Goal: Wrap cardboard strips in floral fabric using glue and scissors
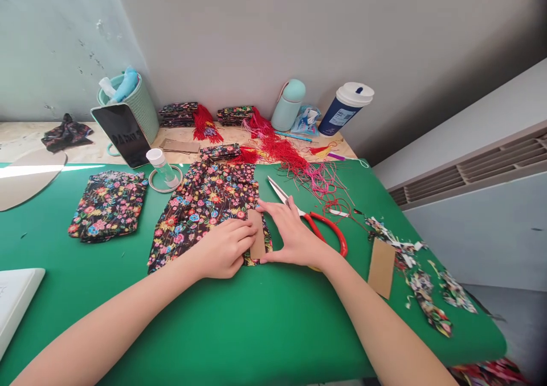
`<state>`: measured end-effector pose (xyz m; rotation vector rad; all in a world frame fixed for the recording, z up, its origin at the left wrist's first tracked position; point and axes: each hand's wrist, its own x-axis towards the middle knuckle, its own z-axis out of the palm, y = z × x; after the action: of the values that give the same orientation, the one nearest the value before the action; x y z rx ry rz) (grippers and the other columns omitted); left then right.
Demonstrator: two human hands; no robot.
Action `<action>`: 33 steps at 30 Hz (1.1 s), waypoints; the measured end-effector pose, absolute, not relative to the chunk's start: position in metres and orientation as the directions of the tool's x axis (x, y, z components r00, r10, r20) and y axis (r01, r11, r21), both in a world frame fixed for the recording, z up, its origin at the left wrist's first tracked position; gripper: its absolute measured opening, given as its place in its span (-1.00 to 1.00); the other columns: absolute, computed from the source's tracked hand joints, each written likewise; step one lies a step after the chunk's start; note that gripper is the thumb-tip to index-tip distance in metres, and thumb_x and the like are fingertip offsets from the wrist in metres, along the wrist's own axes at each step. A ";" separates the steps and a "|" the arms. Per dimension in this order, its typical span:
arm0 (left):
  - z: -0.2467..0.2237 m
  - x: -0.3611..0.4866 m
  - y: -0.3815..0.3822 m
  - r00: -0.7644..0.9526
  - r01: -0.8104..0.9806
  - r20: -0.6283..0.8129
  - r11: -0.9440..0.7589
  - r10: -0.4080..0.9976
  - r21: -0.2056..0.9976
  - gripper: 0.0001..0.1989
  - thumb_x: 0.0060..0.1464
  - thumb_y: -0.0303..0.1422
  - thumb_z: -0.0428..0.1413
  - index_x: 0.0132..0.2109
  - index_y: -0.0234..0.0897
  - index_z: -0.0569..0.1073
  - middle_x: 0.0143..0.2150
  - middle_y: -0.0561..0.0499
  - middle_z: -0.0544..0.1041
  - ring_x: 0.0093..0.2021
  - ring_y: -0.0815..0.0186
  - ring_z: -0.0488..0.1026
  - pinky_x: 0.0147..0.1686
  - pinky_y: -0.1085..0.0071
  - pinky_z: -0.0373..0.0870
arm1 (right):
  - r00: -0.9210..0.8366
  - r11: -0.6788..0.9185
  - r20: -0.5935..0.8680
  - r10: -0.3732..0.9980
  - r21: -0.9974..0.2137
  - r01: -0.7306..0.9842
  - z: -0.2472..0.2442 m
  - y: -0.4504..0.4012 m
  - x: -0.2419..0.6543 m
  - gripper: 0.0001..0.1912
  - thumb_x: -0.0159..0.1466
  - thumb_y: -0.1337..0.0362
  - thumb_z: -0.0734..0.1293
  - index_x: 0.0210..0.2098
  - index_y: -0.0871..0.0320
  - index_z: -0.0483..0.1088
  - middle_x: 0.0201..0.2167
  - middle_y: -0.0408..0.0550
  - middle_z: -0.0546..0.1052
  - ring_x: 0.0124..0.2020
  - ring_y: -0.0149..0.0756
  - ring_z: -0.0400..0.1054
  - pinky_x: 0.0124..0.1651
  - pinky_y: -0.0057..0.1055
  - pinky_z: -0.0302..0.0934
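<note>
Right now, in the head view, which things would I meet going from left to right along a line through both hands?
Folded flowered cloth, spread flowered cloth, left hand, cardboard strip, right hand, red scissors handle, loose cardboard piece, cloth scraps.

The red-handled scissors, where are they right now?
In the head camera's view, the scissors lie just right of centre on the green tabletop, partly hidden by the right hand, with red and pink cords beyond them.
</note>
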<state>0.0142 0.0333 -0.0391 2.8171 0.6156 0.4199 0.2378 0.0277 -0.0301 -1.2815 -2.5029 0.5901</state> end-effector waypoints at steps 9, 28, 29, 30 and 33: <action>-0.032 0.016 0.032 0.879 0.407 0.163 -0.883 0.449 0.236 -0.58 0.09 -0.43 -0.06 0.09 -0.47 0.36 0.08 -0.23 0.42 0.07 0.10 0.34 0.16 0.18 0.23 | -0.455 0.483 0.167 0.875 -0.353 0.801 -0.008 0.023 0.255 -0.37 0.15 0.00 0.32 0.14 0.12 0.20 0.11 0.16 0.34 0.13 0.07 0.23 0.20 0.13 0.03; -0.034 0.014 0.031 0.883 0.420 0.122 -0.880 0.453 0.223 -0.51 0.10 -0.45 -0.06 0.19 -0.44 0.26 0.25 -0.22 0.27 0.18 0.10 0.22 0.20 0.13 0.13 | 0.201 -0.204 -0.193 0.960 0.002 0.979 -0.008 -0.005 0.260 -0.77 0.11 0.41 0.19 -0.21 0.24 0.27 -0.21 0.15 0.42 -0.23 -0.08 0.39 -0.26 -0.30 0.19; -0.034 0.014 0.030 0.883 0.421 0.125 -0.881 0.453 0.217 -0.51 0.10 -0.45 -0.06 0.19 -0.45 0.26 0.25 -0.23 0.27 0.18 0.09 0.22 0.20 0.13 0.13 | 0.203 -0.212 -0.181 0.962 -0.031 0.977 -0.006 -0.005 0.263 -0.83 0.10 0.41 0.19 -0.27 0.22 0.27 -0.26 0.13 0.42 -0.27 -0.10 0.37 -0.27 -0.30 0.18; -0.035 0.014 0.030 0.881 0.424 0.128 -0.880 0.456 0.212 -0.51 0.10 -0.45 -0.05 0.19 -0.45 0.25 0.25 -0.24 0.27 0.18 0.09 0.22 0.20 0.13 0.13 | 0.202 -0.221 -0.170 0.965 -0.100 0.970 -0.004 -0.003 0.266 -0.88 0.09 0.39 0.20 -0.34 0.18 0.25 -0.32 0.08 0.41 -0.31 -0.13 0.35 -0.30 -0.30 0.16; -0.038 0.015 0.029 0.873 0.432 0.148 -0.877 0.465 0.209 -0.52 0.11 -0.45 -0.05 0.19 -0.46 0.25 0.23 -0.24 0.29 0.17 0.09 0.23 0.20 0.13 0.13 | 0.116 -0.229 -0.229 0.966 -0.561 0.796 0.001 0.001 0.280 -0.88 0.08 0.25 0.24 -0.48 0.09 0.15 -0.52 -0.13 0.28 -0.53 -0.31 0.20 -0.47 -0.38 0.10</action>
<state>0.0155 0.0290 -0.0379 2.8751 0.6937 0.2895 0.2800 0.0007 0.0008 -2.0993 -1.7284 0.8080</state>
